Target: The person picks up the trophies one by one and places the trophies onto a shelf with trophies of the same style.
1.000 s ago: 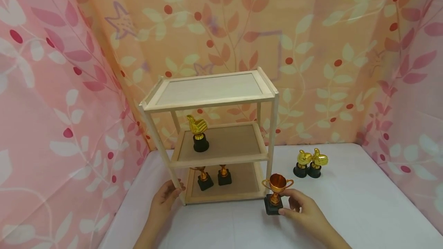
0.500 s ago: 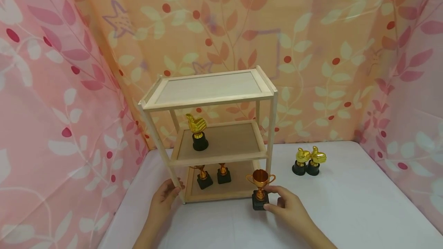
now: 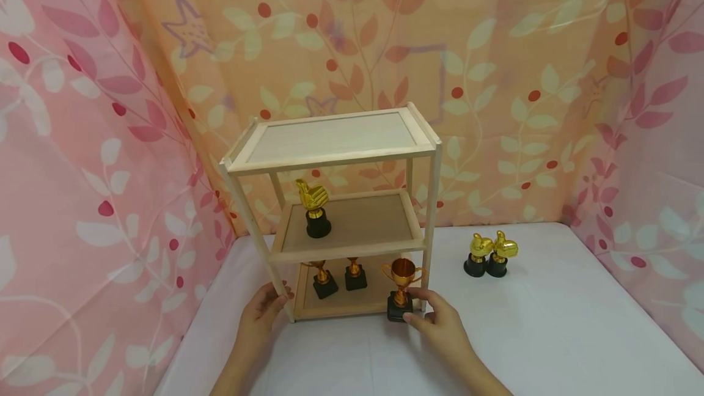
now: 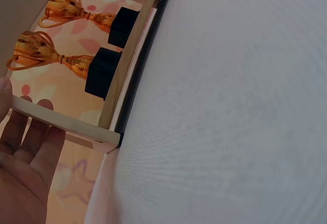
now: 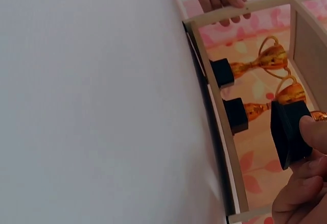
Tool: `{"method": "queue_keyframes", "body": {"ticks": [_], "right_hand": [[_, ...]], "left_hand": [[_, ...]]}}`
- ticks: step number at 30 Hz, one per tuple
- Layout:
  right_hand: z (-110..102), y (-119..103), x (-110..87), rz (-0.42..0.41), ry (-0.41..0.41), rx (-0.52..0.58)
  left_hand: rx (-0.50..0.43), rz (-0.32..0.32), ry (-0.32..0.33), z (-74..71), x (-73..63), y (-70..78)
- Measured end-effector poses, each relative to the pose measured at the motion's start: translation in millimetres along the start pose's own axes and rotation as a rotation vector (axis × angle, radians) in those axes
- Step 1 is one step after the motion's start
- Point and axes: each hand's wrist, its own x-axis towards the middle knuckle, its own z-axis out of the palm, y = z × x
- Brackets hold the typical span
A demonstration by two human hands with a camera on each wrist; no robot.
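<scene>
My right hand (image 3: 437,319) pinches a copper-coloured trophy cup (image 3: 403,272) by its black square base (image 5: 292,132). The cup is upright at the front right of the wooden shelf's bottom tier (image 3: 379,303), overlapping that tier in the head view. With thumb and fingers on either side, my left hand (image 3: 261,310) holds the front left post (image 4: 61,122) of the shelf low down. Two more trophy cups (image 4: 76,63) stand on the bottom tier, their tops partly hidden by the middle tier in the head view. A gold thumbs-up trophy (image 3: 315,209) stands at the left of the middle tier (image 3: 368,225).
Two gold thumbs-up trophies (image 3: 489,254) stand close together on the white tablecloth (image 3: 550,322), right of the shelf. The shelf's top tier (image 3: 335,139) spans above the others. Patterned curtains (image 3: 352,29) enclose the back and both sides.
My right hand has carried the trophy cup leftward and slightly away from me, from beside the shelf's right post to the front of the bottom tier. My left hand keeps its hold on the post.
</scene>
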Motion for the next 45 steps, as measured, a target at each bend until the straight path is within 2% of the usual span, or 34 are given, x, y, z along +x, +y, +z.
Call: {"method": "queue_keyframes", "body": {"ticks": [8, 15, 19, 30, 36, 45], "right_hand": [[17, 1, 2.1, -0.004, 0.051, -0.009], [35, 2, 5.6, -0.078, 0.121, -0.123], [46, -1, 9.3, -0.105, 0.156, -0.094], [63, -1, 29.2, -0.068, 0.237, -0.090], [65, -3, 39.9, -0.047, 0.227, -0.075], [69, -4, 49.4, -0.012, 0.258, -0.089]], "left_hand": [[-0.015, -0.012, 0.008, 0.4, 0.6, 0.0], [-0.007, -0.020, -0.001, -0.8, 0.3, 1.5], [-0.004, -0.010, -0.014, -2.3, 0.2, 1.7], [-0.034, -0.025, -0.014, -1.9, 0.6, 0.0], [-0.032, -0.035, 0.008, -1.2, 0.3, 1.2], [-0.035, 0.010, -0.002, -1.0, 1.2, -1.5]]}}
